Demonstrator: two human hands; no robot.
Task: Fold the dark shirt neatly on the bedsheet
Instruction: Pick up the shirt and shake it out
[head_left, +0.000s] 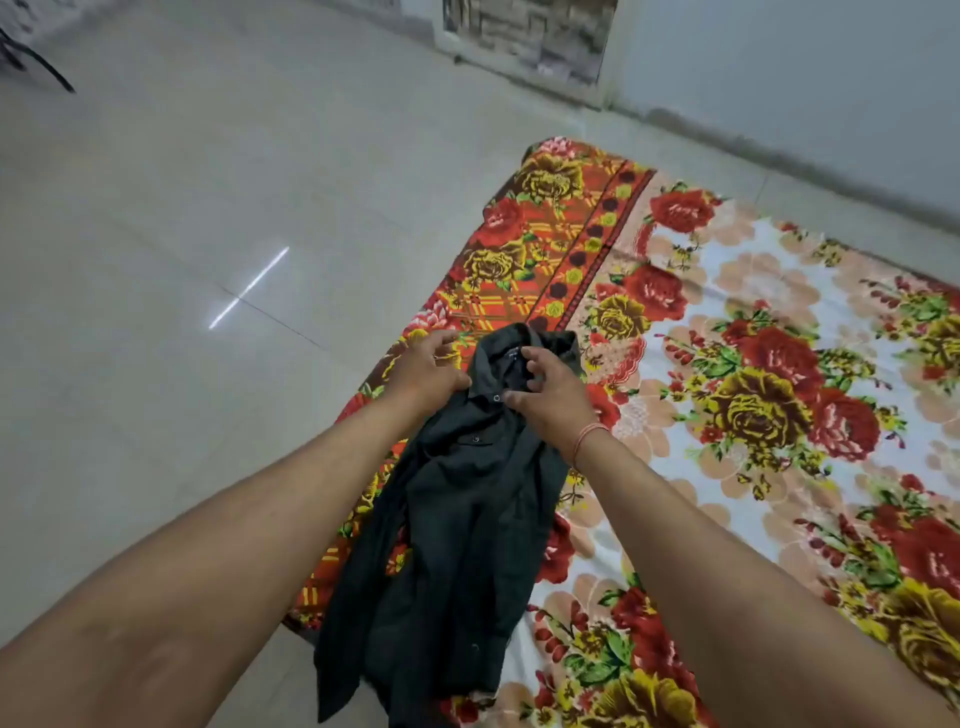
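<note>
dark shirt (462, 519) | rumpled, collar far end, buttoned | on floral bedsheet (753, 322) edge, hem overhanging onto floor

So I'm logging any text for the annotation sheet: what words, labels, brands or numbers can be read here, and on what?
Neck label inside the collar of the dark shirt: a small patch with pale marks, too small and blurred to read.
Floral bedsheet: pattern only, no text.
Nothing else in view carries legible writing.

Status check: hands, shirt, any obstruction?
Left hand and right hand open at collar. Dark button-up shirt rumpled, unfolded, hem overhanging floral bedsheet onto tiled floor. No obstruction.
</note>
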